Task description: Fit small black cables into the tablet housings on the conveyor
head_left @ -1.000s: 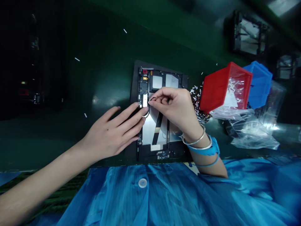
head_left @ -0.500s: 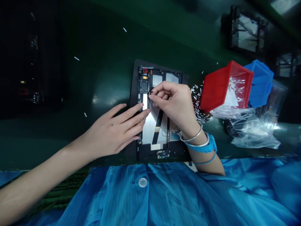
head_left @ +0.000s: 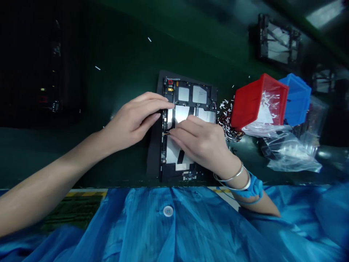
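An opened tablet [head_left: 200, 95] with bare boards, silver shields and black flex cables lies on a dark tray [head_left: 154, 153] on the green bench. My left hand [head_left: 135, 118] rests on the tablet's left edge, fingers stretched out flat and pressing near the top of the side board. My right hand [head_left: 201, 143] lies over the middle of the tablet, its fingertips pinched together on a thin black cable [head_left: 167, 133] at the left side board. Bangles and a blue strap circle my right wrist.
A red bin [head_left: 255, 102] and a blue bin [head_left: 296, 98] lined with clear bags stand to the right. Small white bits and dark parts [head_left: 227, 122] lie scattered beside them. Crumpled plastic bags [head_left: 289, 156] sit further right. A fixture [head_left: 278, 42] stands at the back.
My left hand slid up along the tablet's left edge. My right hand came down and left, from the upper board to the side board's middle, still pinching the cable.
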`<state>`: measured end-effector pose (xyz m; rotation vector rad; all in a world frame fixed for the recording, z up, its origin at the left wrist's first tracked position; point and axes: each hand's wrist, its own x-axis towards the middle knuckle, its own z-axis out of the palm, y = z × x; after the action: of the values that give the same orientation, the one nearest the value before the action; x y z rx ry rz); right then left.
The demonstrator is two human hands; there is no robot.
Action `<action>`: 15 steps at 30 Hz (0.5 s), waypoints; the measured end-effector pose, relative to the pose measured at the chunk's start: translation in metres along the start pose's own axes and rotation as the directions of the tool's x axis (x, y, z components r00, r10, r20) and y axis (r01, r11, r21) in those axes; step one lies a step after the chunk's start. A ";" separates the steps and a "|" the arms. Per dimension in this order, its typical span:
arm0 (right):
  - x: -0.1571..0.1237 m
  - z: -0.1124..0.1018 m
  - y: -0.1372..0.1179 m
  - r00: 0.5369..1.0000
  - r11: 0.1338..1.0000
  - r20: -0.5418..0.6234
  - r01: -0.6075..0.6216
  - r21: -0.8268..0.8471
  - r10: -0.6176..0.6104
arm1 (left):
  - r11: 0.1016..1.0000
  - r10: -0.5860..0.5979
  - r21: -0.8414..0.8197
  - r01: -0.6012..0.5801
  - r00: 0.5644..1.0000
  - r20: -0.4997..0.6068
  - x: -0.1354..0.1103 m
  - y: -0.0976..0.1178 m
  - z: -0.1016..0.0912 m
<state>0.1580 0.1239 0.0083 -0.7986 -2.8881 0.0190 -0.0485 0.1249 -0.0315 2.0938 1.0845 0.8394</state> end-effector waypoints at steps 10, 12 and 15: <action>0.005 0.009 -0.002 0.996 0.989 -0.023 -0.082 0.121 0.085 | 0.997 -0.009 -0.072 0.008 1.000 -0.011 -0.003 -0.005 0.004; 0.005 0.012 0.001 0.957 0.889 0.014 -0.273 0.366 0.288 | 0.996 -0.024 -0.082 0.023 1.000 -0.007 -0.003 -0.005 0.003; 0.008 0.015 0.005 0.852 0.653 0.125 -0.475 0.590 0.508 | 0.996 -0.024 -0.082 0.024 1.000 -0.004 -0.002 -0.005 0.003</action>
<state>0.1517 0.1325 -0.0060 -1.3577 -2.2629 0.9173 -0.0494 0.1247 -0.0380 2.0085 1.0577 0.8632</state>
